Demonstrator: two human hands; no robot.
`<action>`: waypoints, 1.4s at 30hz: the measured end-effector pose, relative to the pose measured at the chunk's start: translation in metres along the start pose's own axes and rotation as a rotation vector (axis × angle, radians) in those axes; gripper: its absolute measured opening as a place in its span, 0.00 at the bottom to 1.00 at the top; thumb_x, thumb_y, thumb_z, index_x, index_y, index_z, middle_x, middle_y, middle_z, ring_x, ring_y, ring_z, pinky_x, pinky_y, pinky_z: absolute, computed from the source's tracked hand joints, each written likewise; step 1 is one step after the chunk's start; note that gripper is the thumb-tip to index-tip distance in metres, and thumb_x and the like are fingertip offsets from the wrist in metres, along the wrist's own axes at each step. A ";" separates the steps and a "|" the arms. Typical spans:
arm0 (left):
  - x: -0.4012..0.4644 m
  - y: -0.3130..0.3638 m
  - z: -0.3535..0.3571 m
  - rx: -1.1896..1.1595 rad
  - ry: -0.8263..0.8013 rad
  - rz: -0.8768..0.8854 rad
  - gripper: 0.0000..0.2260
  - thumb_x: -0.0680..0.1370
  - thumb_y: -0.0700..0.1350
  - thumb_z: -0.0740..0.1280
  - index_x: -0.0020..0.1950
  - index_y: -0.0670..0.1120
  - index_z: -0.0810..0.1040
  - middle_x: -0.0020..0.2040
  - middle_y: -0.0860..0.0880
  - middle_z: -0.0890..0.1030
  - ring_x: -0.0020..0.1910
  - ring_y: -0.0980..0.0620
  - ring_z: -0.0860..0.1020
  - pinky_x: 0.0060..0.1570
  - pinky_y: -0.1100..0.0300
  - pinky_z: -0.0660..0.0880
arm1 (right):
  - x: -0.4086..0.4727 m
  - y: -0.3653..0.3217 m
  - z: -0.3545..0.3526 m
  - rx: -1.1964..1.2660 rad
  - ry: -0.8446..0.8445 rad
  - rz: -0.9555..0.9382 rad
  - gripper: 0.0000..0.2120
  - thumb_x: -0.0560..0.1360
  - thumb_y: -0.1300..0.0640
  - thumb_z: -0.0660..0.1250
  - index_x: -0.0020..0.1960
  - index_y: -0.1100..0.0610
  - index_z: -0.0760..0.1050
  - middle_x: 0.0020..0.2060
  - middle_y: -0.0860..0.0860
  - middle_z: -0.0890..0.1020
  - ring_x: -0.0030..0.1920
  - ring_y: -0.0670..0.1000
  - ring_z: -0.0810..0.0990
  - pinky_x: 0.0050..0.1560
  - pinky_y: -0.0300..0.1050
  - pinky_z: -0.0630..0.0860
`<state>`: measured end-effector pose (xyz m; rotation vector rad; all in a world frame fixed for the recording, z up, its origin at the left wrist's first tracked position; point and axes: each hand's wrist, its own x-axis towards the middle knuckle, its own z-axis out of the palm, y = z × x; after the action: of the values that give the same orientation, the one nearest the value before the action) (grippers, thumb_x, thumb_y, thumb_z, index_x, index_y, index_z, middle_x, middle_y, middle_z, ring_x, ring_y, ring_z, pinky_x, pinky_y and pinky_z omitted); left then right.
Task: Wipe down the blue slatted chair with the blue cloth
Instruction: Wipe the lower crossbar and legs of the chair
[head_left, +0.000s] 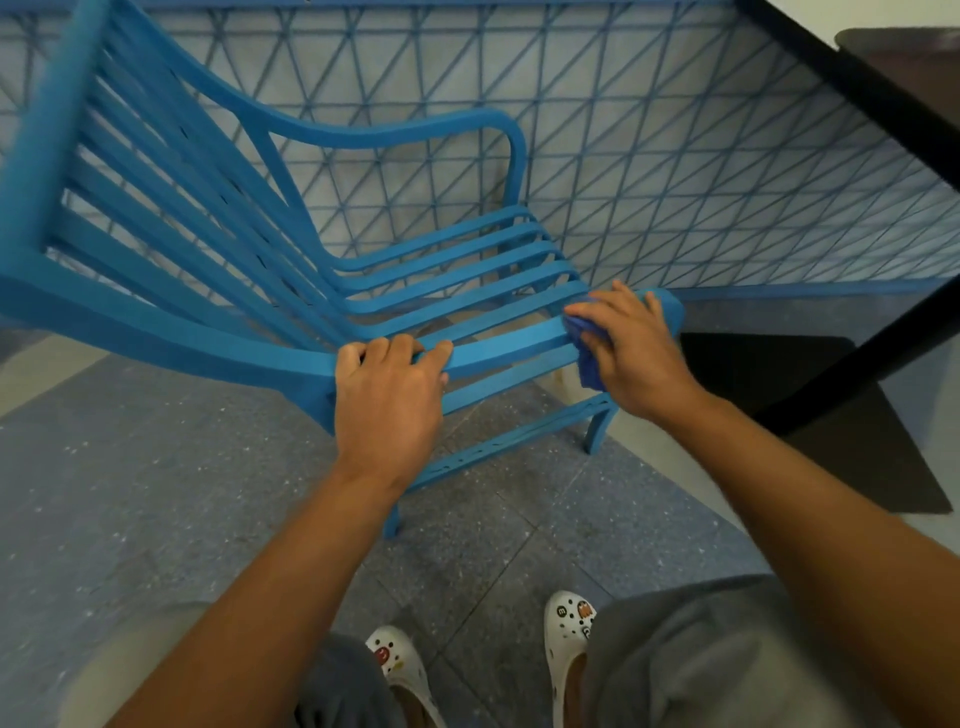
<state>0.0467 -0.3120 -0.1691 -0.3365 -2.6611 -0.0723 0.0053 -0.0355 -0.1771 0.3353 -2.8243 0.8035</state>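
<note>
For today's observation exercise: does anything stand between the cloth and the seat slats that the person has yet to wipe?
Nothing visible does. The right hand presses the blue cloth on the chair's front slat near its right end. The left hand grips that same slat further left, so it would block a long stroke there.

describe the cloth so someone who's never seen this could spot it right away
Find the blue slatted chair against the lattice railing and follow its front seat slats toward the right end. There the right hand presses the blue cloth, a crumpled, darker, softer blue than the rigid slats.
</note>
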 end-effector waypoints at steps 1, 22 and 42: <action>-0.001 -0.001 0.001 0.007 0.010 0.014 0.12 0.80 0.48 0.69 0.62 0.50 0.83 0.48 0.48 0.83 0.48 0.44 0.79 0.54 0.48 0.65 | -0.002 -0.015 0.009 -0.004 -0.016 -0.037 0.15 0.82 0.56 0.65 0.68 0.52 0.77 0.69 0.51 0.76 0.77 0.59 0.64 0.79 0.64 0.48; -0.020 -0.083 -0.008 -0.033 0.036 0.027 0.12 0.77 0.47 0.74 0.61 0.50 0.84 0.47 0.48 0.84 0.48 0.41 0.79 0.56 0.44 0.63 | -0.014 -0.024 0.013 -0.072 -0.012 -0.075 0.17 0.80 0.60 0.67 0.68 0.50 0.78 0.69 0.53 0.76 0.77 0.60 0.65 0.78 0.65 0.44; -0.065 -0.115 -0.047 -0.492 0.057 0.011 0.12 0.80 0.43 0.68 0.62 0.45 0.82 0.60 0.56 0.80 0.61 0.57 0.78 0.66 0.58 0.70 | -0.006 -0.107 0.080 -0.004 0.033 -0.295 0.12 0.81 0.60 0.68 0.63 0.57 0.81 0.61 0.58 0.81 0.73 0.65 0.70 0.77 0.69 0.54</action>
<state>0.0947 -0.4428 -0.1557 -0.4940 -2.5555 -0.7281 0.0305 -0.1658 -0.1930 0.7100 -2.6565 0.7302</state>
